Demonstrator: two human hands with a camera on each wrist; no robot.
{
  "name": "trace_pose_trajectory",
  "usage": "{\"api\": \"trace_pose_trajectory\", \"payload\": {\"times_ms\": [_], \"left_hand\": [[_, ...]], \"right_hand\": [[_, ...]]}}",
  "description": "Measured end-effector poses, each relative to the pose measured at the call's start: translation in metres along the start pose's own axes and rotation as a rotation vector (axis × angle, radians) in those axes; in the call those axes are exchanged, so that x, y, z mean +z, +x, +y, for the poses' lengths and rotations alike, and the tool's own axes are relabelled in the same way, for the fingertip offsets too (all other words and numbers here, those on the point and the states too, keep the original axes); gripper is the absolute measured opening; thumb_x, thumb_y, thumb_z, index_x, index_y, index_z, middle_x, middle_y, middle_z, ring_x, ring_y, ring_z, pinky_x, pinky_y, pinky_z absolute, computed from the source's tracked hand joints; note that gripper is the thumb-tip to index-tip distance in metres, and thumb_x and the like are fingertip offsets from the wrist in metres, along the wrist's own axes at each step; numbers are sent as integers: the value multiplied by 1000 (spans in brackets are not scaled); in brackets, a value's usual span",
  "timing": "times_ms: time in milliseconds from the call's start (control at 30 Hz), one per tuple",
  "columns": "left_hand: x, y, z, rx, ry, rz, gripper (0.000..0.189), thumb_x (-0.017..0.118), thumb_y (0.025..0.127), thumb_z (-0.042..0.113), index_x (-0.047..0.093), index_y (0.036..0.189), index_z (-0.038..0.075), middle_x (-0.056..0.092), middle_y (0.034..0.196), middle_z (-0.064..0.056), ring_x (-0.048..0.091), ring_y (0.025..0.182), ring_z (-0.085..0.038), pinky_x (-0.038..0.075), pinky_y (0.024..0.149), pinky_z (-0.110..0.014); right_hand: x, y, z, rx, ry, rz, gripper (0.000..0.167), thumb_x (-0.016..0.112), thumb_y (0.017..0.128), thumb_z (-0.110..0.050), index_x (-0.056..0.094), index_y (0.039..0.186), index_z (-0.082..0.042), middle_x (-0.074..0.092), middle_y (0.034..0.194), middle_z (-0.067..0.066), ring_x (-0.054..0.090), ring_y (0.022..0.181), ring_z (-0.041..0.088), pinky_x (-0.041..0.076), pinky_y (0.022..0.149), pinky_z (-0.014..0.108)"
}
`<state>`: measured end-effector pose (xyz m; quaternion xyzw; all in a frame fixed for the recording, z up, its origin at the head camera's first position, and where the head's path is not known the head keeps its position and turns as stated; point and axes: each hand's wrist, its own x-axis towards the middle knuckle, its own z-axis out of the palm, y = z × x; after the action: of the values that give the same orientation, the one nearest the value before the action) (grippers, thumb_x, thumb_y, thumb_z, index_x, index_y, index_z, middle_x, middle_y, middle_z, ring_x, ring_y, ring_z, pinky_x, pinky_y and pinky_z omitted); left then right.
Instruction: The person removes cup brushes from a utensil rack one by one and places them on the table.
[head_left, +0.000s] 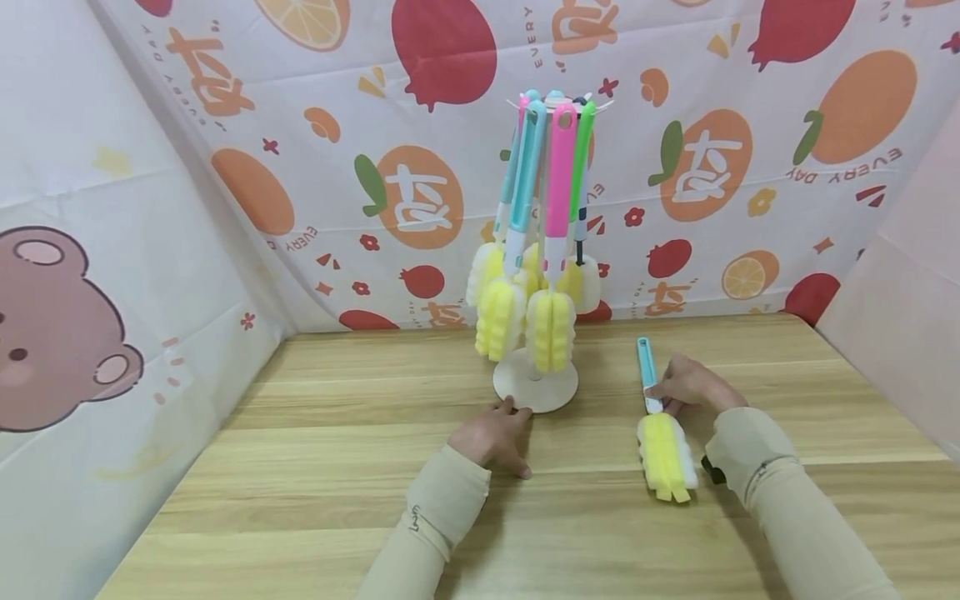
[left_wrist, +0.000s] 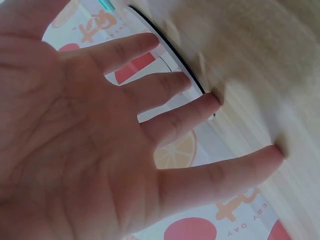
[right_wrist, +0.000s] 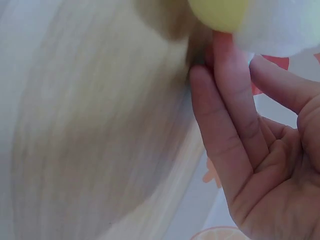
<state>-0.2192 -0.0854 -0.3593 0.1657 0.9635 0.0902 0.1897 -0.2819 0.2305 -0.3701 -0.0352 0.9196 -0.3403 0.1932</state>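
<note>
A white rack with a round base (head_left: 536, 396) stands near the back of the table. Several sponge brushes hang from it, among them a pink-handled one (head_left: 558, 200) and a blue-handled one (head_left: 527, 183). My left hand (head_left: 491, 435) touches the base's front edge with its fingertips; the fingers are fairly straight and spread in the left wrist view. On the right, my right hand (head_left: 693, 385) pinches the handle of another blue-handled sponge brush (head_left: 663, 457), its yellow-and-white sponge pointing towards me. In the right wrist view that sponge (right_wrist: 220, 12) shows at the top, while the handle is mostly hidden.
The wooden table (head_left: 300, 467) reaches back to a fruit-print cloth (head_left: 315, 167) hanging behind the rack. A white cloth with a bear drawing (head_left: 60, 325) hangs on the left, and a pale cloth (head_left: 907, 317) on the right.
</note>
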Motion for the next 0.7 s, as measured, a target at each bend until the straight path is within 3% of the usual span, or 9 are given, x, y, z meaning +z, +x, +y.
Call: {"api": "trace_pose_trajectory", "payload": {"times_ms": [433,700], "left_hand": [[-1,-3,1,-25,9,1,87,88,79,36,45,153,16,30,163,-15,34,146,-37,40,110,-57],[-1,-2,1,3,39,4,87,88,79,36,47,152,14,33,161,-19,36,144,-39,40,109,-56]], "right_hand": [[3,2,2,-1,-8,22,25,63,100,-11,69,80,3,66,70,8,63,58,12,53,60,26],[3,0,1,0,-12,7,26,63,100,-11,68,78,2,66,70,7,63,57,11,52,60,26]]}}
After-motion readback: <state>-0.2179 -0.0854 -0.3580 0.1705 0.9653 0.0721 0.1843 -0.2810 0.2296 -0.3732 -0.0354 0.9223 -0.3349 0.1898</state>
